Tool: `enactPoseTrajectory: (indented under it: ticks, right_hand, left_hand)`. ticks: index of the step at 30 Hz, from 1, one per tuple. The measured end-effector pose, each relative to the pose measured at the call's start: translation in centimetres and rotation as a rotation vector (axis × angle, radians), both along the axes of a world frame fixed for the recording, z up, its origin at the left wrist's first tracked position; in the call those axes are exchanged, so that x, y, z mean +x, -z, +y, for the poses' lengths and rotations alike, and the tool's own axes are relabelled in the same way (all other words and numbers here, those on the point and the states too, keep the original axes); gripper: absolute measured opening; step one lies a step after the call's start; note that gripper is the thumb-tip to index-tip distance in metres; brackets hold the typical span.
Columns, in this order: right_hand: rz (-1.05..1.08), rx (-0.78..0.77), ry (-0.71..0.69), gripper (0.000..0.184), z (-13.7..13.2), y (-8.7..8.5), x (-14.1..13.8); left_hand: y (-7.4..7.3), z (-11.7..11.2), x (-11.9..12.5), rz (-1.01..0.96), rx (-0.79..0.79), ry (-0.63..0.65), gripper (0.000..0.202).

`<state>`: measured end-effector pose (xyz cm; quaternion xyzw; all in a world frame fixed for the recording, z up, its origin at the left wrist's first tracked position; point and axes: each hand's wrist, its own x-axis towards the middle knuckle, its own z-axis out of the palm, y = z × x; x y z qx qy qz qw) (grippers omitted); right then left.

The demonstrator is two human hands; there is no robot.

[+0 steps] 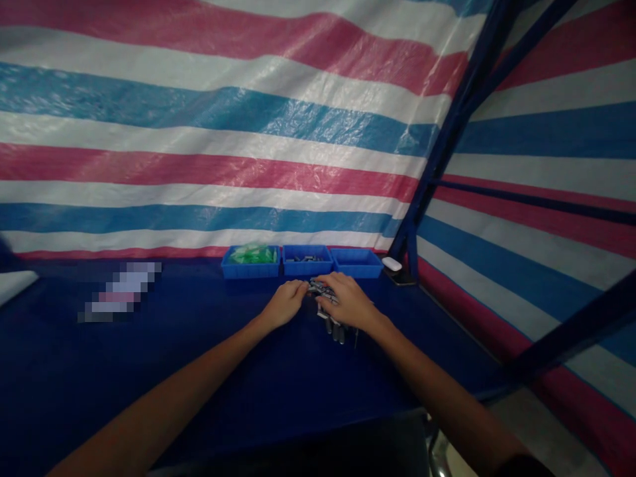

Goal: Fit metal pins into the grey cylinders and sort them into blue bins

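Observation:
Both my hands rest on the dark blue table [199,371], just in front of three blue trays. My left hand [284,303] is curled, its fingers closed at the edge of a small heap of grey metal parts [332,323]. My right hand [348,301] lies over that heap with fingers bent down onto the pieces. Several parts stick out from under the right hand toward me. What each hand's fingers hold is too small to make out.
The left tray [248,268] holds green pieces, the middle tray [307,265] holds dark metal parts, the right tray [358,268] looks empty. A small white object [391,264] lies right of the trays. Striped tarp walls and blue frame poles [447,132] close in behind and right.

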<state>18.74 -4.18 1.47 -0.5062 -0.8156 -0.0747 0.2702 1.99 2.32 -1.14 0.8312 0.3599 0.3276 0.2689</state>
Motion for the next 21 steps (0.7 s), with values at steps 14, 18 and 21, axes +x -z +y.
enactPoseTrajectory:
  ticks: [14, 18, 21]
  right_hand:
    - [0.013, 0.014, -0.028, 0.008, 0.6, 1.5, -2.4]
    - [-0.006, 0.024, -0.01, 0.011, 0.3, 1.5, -3.1]
    - [0.005, 0.014, 0.016, 0.009, 0.3, 1.5, -3.5]
  left_hand:
    - [0.1, -0.6, -1.7, -0.075, -0.165, -0.116, 0.052]
    - [0.2, -0.7, -1.8, -0.077, -0.181, -0.093, 0.052]
    - [0.2, -0.7, -1.9, -0.098, -0.215, -0.066, 0.052]
